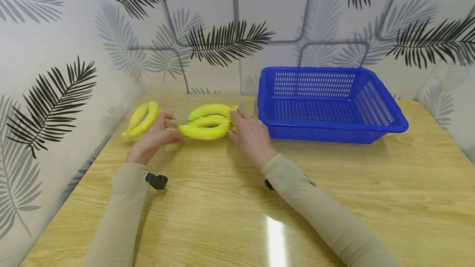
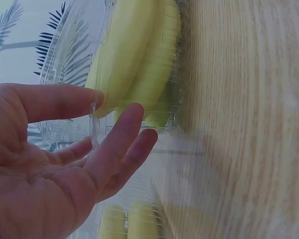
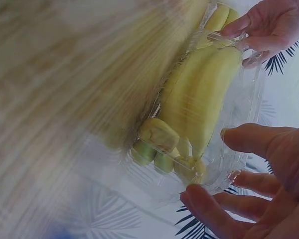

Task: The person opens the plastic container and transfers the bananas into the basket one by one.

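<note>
The clear box [image 3: 233, 107] holds yellow bananas [image 3: 204, 99], some green-tipped at its near end. My right fingers [image 3: 209, 211] bracket that end; my left fingers [image 3: 263, 44] hold the box's far end. Past the box lie more bananas [image 3: 219, 17]; left of it, the wood-grained counter [image 3: 65, 89]; right of it, a leaf-patterned wall [image 3: 281, 112].

Two clear plastic boxes [image 1: 180, 112] sit left of the picture's middle. At the far left of that group, two bananas [image 1: 151, 115] show in one box; near the centre, the other shows at least three, with the full number hidden by overlap. There is one blue basket [image 1: 315, 133] at upper right and one table [image 1: 208, 217] beneath everything. The person has one left hand [image 1: 154, 137], one right hand [image 1: 253, 135] and two beige sleeves [image 1: 319, 205], running to the bottom edge. Two black devices [image 1: 157, 181] show, one per wrist.
</note>
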Action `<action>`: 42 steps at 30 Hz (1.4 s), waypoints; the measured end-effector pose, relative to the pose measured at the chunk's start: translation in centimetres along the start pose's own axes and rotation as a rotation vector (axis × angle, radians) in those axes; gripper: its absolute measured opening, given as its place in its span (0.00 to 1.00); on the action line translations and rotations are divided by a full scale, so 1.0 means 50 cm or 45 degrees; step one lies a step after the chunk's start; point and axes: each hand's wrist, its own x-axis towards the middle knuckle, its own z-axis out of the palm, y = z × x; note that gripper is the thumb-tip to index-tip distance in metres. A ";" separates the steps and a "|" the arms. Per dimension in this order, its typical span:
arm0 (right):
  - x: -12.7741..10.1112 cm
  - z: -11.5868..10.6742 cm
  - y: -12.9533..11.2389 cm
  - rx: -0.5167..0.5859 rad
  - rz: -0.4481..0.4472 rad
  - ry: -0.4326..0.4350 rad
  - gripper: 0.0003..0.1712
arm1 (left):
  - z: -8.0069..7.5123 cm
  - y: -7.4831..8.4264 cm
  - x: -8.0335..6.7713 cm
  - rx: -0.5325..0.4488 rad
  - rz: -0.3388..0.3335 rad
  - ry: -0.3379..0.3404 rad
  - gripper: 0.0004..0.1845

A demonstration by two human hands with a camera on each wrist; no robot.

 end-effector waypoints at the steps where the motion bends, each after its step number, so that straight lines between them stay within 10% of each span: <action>1: 0.001 0.001 0.000 0.006 0.002 -0.013 0.23 | 0.000 0.001 0.000 0.004 -0.003 -0.003 0.37; 21: 0.004 0.002 -0.010 -0.122 -0.119 -0.074 0.13 | 0.005 0.005 -0.003 0.011 0.019 -0.040 0.31; 42: 0.015 -0.041 -0.005 0.082 -0.085 -0.108 0.07 | 0.002 0.006 -0.001 0.045 0.009 -0.015 0.39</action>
